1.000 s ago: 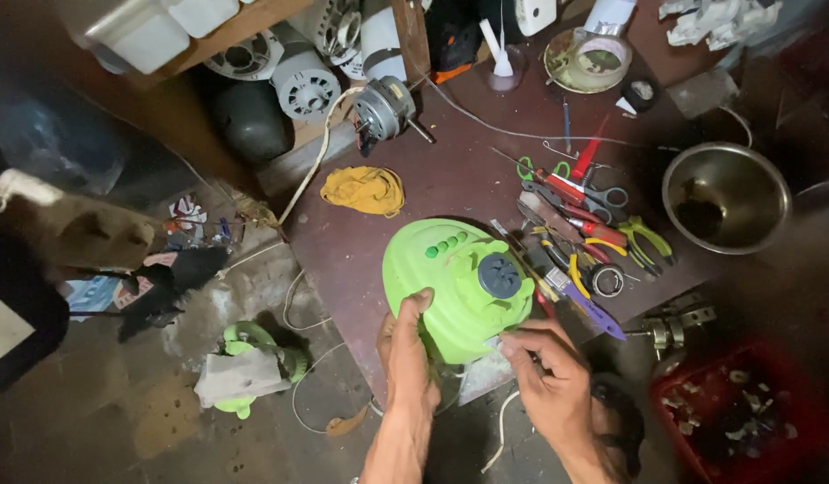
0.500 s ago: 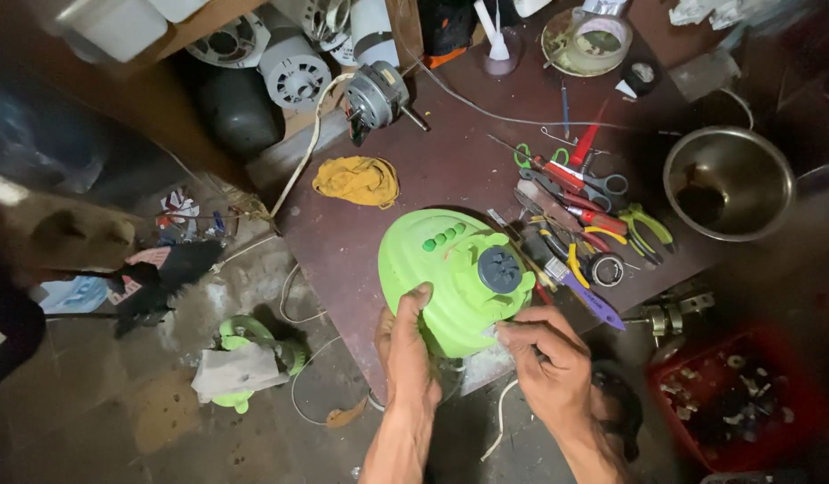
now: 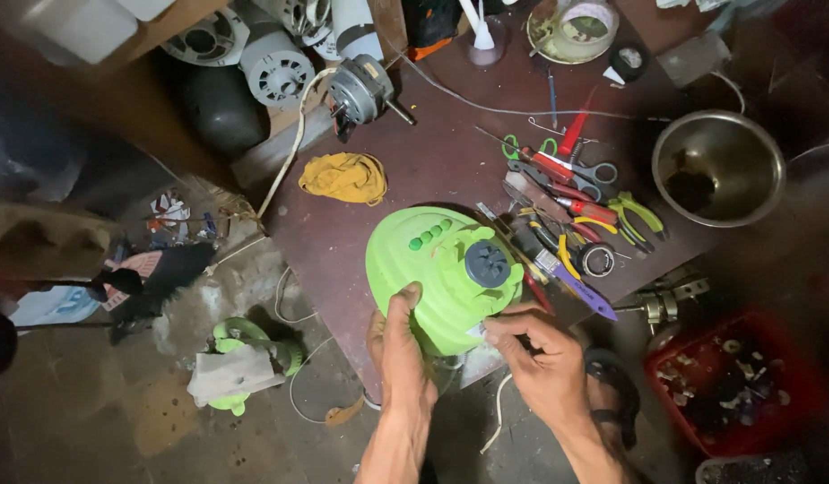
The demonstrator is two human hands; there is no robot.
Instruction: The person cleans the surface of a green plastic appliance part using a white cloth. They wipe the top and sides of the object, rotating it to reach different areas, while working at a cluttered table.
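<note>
Gripping the green housing [image 3: 437, 269] from its near side, the left hand [image 3: 401, 345] has its thumb laid up over the domed top and its fingers curled under the rim. The right hand [image 3: 540, 354] is pressed together at the fingertips, pinching something small and pale against the housing's lower right edge; what it pinches is too small to tell.

The housing sits at the near edge of the table [image 3: 414, 175], partly overhanging it, tilted so that its dome faces up and a little towards the person. Its dark round knob [image 3: 488, 263] lies on the right side, and a row of green buttons [image 3: 429, 235] runs along the top. It is nearly round, so no long axis stands out; the line from buttons to knob runs roughly left to right.

Risks, as I judge them: with so much of the housing past the edge, a slackened left thumb could let it tip to the floor. The small pinched part could drop down there and be lost. Loose tools [image 3: 576, 211] lie just beside the knob and could be knocked if the housing swings right.
</note>
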